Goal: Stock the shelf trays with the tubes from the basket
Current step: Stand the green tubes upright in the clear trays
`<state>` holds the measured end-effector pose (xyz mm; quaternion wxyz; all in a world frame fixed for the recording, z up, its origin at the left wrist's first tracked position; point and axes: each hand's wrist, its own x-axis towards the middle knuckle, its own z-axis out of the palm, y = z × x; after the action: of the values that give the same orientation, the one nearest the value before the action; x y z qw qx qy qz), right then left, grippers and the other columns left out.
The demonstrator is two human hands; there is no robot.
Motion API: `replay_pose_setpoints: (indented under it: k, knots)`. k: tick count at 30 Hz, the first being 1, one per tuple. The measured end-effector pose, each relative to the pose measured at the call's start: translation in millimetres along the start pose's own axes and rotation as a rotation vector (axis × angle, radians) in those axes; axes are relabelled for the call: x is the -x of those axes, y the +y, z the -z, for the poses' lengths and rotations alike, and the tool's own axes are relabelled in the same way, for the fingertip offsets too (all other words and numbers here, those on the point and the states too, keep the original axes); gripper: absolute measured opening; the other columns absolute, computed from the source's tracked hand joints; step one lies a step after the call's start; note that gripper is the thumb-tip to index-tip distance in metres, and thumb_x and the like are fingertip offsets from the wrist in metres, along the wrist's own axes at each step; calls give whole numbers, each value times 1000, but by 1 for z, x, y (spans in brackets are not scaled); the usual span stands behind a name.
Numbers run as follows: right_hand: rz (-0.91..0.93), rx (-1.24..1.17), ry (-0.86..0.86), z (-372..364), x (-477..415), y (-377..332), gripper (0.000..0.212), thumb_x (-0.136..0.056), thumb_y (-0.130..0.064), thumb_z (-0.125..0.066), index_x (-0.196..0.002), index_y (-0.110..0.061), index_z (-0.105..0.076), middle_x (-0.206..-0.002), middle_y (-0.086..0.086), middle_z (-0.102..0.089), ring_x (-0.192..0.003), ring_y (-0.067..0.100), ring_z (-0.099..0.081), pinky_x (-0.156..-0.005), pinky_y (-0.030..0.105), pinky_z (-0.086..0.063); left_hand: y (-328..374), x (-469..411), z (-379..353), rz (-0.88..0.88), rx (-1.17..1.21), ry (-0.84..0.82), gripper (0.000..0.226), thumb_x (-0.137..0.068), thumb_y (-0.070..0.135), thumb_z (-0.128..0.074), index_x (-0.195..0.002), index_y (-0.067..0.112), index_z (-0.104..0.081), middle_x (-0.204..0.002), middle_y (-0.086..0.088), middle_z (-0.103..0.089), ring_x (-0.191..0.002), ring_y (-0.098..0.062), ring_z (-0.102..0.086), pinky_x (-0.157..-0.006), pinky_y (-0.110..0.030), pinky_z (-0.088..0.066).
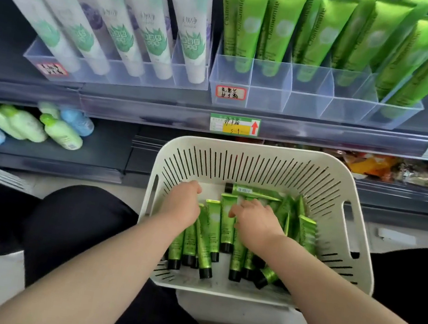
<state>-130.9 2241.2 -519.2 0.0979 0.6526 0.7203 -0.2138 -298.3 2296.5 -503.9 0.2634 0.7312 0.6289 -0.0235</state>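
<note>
A white slotted basket sits in front of me below the shelf and holds several small green tubes with black caps. Both my hands are inside it. My left hand is knuckles-up at the left of the pile with its fingers curled down; whatever is under them is hidden. My right hand lies on the middle of the pile, its fingers curled over green tubes and its thumb against one. On the shelf above, a clear divided tray holds upright green tubes.
Left of the green tray, another clear tray holds white tubes. A price label is on the shelf edge. Green and blue bottles lie on the lower shelf at left. My dark-clothed knees flank the basket.
</note>
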Motion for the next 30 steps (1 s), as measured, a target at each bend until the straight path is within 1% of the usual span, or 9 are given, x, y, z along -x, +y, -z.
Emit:
replay_pose_setpoints:
  k: [3,6,10,13,16,18,22,26,30]
  knots:
    - [31,15,-62,-6,-16,-15,57,-87,-1,-54,-137,-22,-41,-134,3,-49,-127,26,-38,-103,42,-36,-4,-8,1,55,21,17,49,-90,-7,-49,-134,14,-51,-128,-4,-58,-110,-21,-56,-80,-26,-44]
    - [93,39,-121,-9,-33,-30,70,-87,0,-52,-147,-24,-24,-143,4,-41,-132,26,-32,-105,44,-32,-8,-11,2,76,-14,19,50,-88,-8,-50,-133,12,-50,-128,-5,-57,-115,-24,-55,-89,-32,-47]
    - [156,42,-246,-15,-46,-42,77,-85,1,-49,-150,-24,-16,-151,3,-30,-140,25,-20,-109,46,-25,-7,-10,-4,34,-98,-5,43,-87,-8,-48,-125,11,-53,-121,-7,-57,-108,-25,-57,-88,-37,-49]
    - [141,-23,-229,-22,-51,-42,68,-88,-8,-55,-146,-25,-24,-146,1,-36,-135,24,-25,-107,45,-27,-6,-10,-8,2,-135,-20,40,-88,-6,-46,-125,11,-51,-119,-6,-54,-106,-24,-56,-85,-36,-49]
    - [135,-113,-139,-16,-53,-30,48,-86,-25,-64,-128,-27,-40,-131,-2,-45,-125,21,-33,-107,46,-27,-5,-12,-9,1,-143,-40,40,-89,-5,-48,-125,11,-50,-118,-7,-54,-105,-24,-55,-84,-36,-48]
    - [141,-157,-156,-8,-50,-16,40,-85,-33,-66,-118,-25,-44,-122,-2,-47,-118,20,-37,-103,42,-30,-5,-13,-9,-9,-144,-52,42,-88,-6,-51,-126,10,-49,-118,-8,-55,-104,-25,-56,-83,-36,-49]
    - [103,-333,-226,2,-29,10,25,-89,-29,-63,-106,-25,-46,-95,-4,-55,-90,19,-54,-77,35,-47,-4,-13,-10,-12,-132,-71,43,-87,-8,-52,-127,8,-50,-117,-8,-56,-103,-24,-56,-79,-33,-47]
    - [48,-505,-41,15,-3,22,17,-91,-24,-61,-106,-30,-55,-94,-9,-58,-82,11,-59,-69,26,-49,-3,-16,-15,-47,-168,-107,46,-85,-11,-51,-128,5,-51,-122,-12,-55,-110,-27,-55,-86,-35,-47]
    - [28,-496,116,26,16,32,19,-92,-23,-60,-110,-25,-65,-94,-8,-65,-85,12,-61,-74,26,-48,-1,-16,-23,-119,-290,-194,42,-84,-12,-47,-123,2,-50,-119,-15,-54,-110,-30,-49,-90,-36,-43]
